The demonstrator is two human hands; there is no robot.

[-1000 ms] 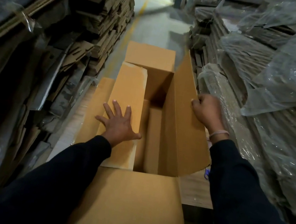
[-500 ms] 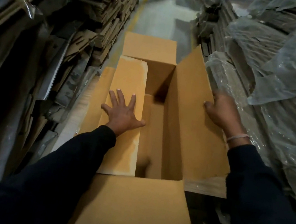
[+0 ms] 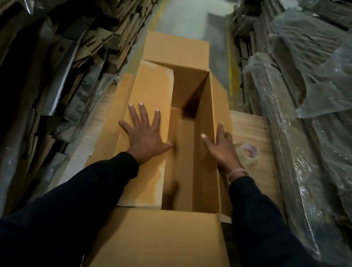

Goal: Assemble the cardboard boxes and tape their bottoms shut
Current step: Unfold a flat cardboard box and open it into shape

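The person's left hand (image 3: 145, 134) lies flat with fingers spread, palm down on the long left flap (image 3: 153, 98) of a tall brown cardboard box (image 3: 161, 243), pressing on it without any grip closed around it. The right hand (image 3: 222, 148) is likewise open, its thumb stretched over the inner face of the long right flap (image 3: 214, 107) while the other fingers lie along that flap's outer edge; nothing is clenched in it. Both arms wear dark long sleeves (image 3: 73, 205), and a thin pale band (image 3: 236, 172) circles the right wrist. The box stands open toward the camera on a pale wood-grain surface (image 3: 259, 132), with its left flap folded partly over the opening, its right flap leaning outward, the far short flap (image 3: 176, 51) standing up and the near short flap (image 3: 161, 243) folded out toward the person. Inside, the lower flaps show dimly at the bottom. A roll of clear packing tape (image 3: 248, 153) lies on the surface just beside the right hand, outside the box. Stacks of flattened brown cardboard (image 3: 126, 0) rise on the left, and more stacks under clear plastic sheeting (image 3: 338, 77) rise on the right, with a grey floor aisle (image 3: 190, 2) edged by a yellow line (image 3: 163, 8) running away between them.
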